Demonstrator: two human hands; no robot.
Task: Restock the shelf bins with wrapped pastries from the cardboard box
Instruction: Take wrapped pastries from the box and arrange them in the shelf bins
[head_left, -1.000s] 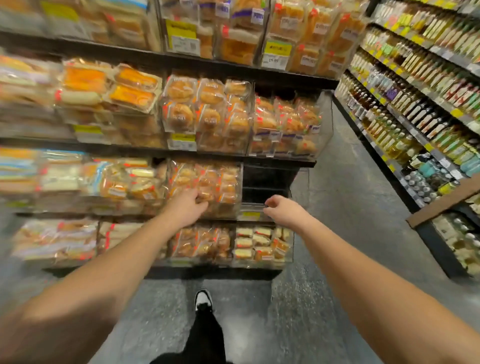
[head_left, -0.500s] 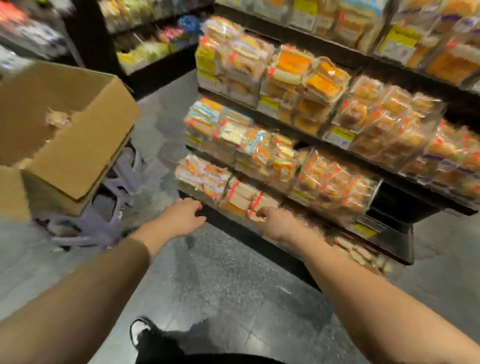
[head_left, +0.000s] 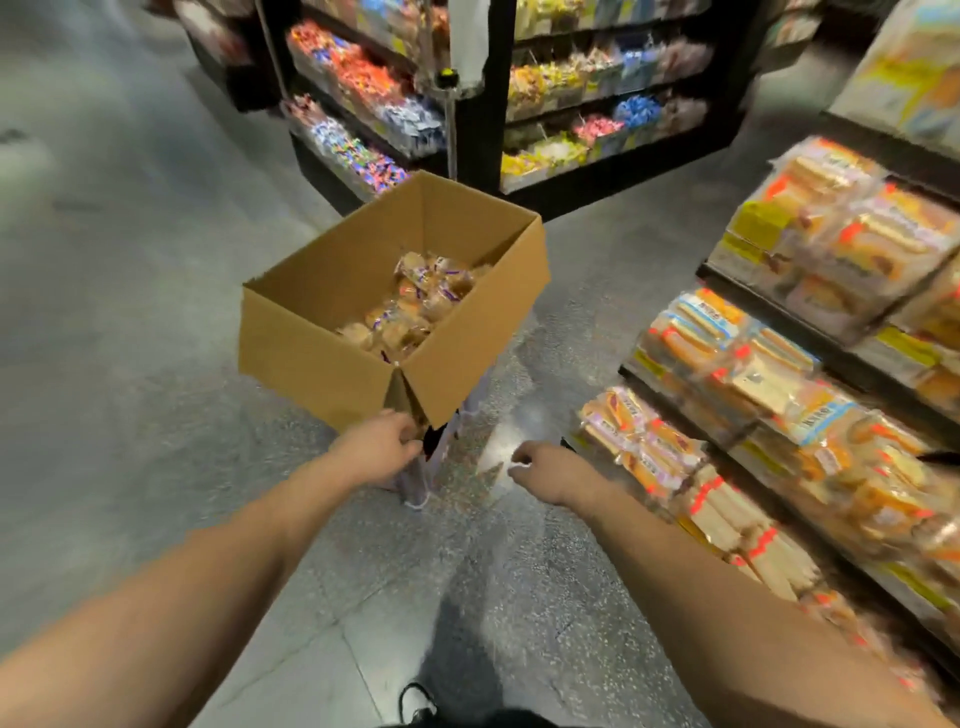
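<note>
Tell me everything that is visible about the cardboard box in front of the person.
The cardboard box is plain brown corrugated board, open at the top. It stands raised above the floor on a pale support, mostly hidden under it, and is turned so one corner points toward the person. Inside, wrapped pastries lie in a low heap against the right inner wall; much of the bottom is bare. The left hand is at the near corner, its fingers curled at a lower flap there. The right hand is apart from it.

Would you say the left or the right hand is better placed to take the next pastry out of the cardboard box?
Probably the left hand: it is already at the near corner of the cardboard box, just below the wrapped pastries. The right hand hangs empty over the floor, nearer the shelf bins.
</note>
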